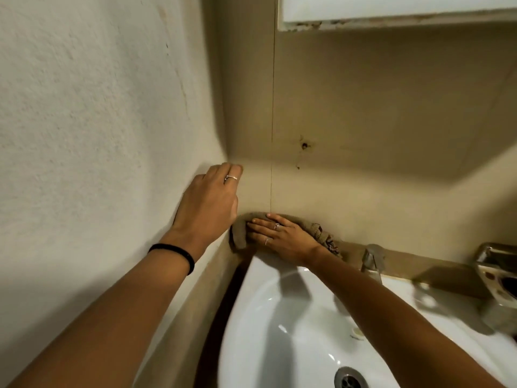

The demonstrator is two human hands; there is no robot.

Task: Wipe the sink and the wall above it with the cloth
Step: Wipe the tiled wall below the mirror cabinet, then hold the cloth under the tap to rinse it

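- Our left hand lies flat against the rough side wall near the corner, fingers straight and holding nothing; a black band circles that wrist.
- The cloth, brownish and bunched, sits on the ledge in the corner where the tiled wall meets the white sink.
- Our right hand presses the cloth down with straight fingers, not gripping it.
- A metal tap stands on the sink's back edge, right of the cloth.
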